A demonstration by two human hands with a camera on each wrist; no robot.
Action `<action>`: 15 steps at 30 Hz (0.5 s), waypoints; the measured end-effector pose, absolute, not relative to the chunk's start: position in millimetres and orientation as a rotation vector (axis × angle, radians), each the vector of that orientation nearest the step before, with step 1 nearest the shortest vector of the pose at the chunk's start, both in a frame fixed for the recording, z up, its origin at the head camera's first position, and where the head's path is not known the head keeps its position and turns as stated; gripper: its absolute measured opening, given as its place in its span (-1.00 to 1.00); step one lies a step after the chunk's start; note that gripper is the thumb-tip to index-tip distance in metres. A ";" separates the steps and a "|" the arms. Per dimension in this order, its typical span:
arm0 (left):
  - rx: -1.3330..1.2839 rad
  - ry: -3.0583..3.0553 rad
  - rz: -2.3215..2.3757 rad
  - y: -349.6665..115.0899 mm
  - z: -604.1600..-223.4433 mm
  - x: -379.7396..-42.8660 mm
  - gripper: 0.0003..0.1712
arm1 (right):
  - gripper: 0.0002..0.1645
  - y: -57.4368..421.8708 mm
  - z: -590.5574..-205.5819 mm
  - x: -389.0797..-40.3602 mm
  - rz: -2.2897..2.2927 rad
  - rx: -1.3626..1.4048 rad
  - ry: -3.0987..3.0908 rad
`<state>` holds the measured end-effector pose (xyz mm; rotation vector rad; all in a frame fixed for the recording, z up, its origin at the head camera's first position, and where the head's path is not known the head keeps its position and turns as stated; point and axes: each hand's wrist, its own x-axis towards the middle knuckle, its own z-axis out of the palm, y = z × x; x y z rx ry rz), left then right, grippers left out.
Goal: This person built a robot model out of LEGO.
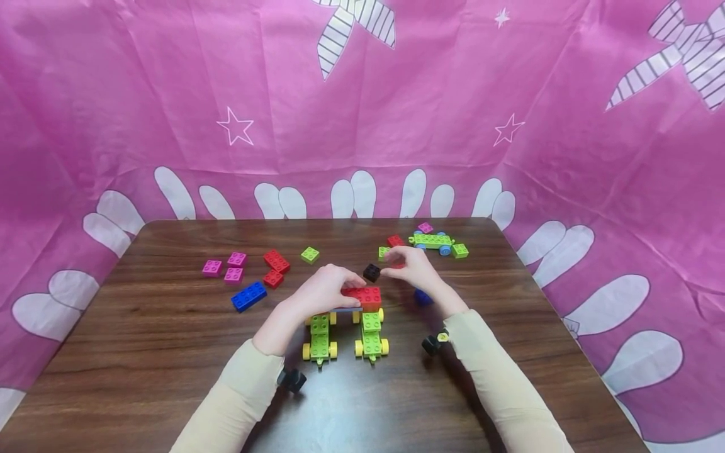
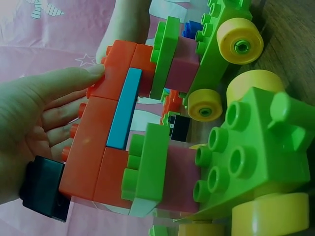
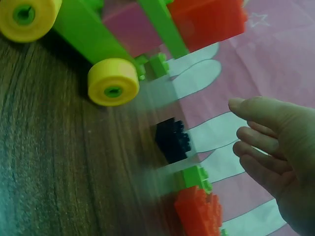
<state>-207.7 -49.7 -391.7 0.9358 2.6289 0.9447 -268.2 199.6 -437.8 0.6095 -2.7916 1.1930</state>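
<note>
Your left grip [image 1: 327,287] was clamped round the red bricks [image 1: 370,296] bridging two yellow-wheeled green bases [image 1: 371,343] on the counter [image 1: 141,358]; your right grip [image 1: 415,269], thumb and fingers apart, hovered at their two o'clock, near the black brick [image 1: 371,272] at twelve.

In front of you, a creased pink cloth [image 1: 362,126] hangs behind the dark wood-grain worktop [image 1: 170,340] and continues along both its sides. You see white star outlines [image 1: 235,128], striped bows [image 1: 688,44] and rounded white shapes [image 1: 364,193] printed on it. Pale light [image 1: 334,409] gleams on the worktop's near part.
</note>
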 end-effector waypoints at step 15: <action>0.969 2.620 0.960 -50.4 -391.2 -208.7 -0.59 | -0.50 180.2 -453.0 -290.6 1.030 0.658 -3.002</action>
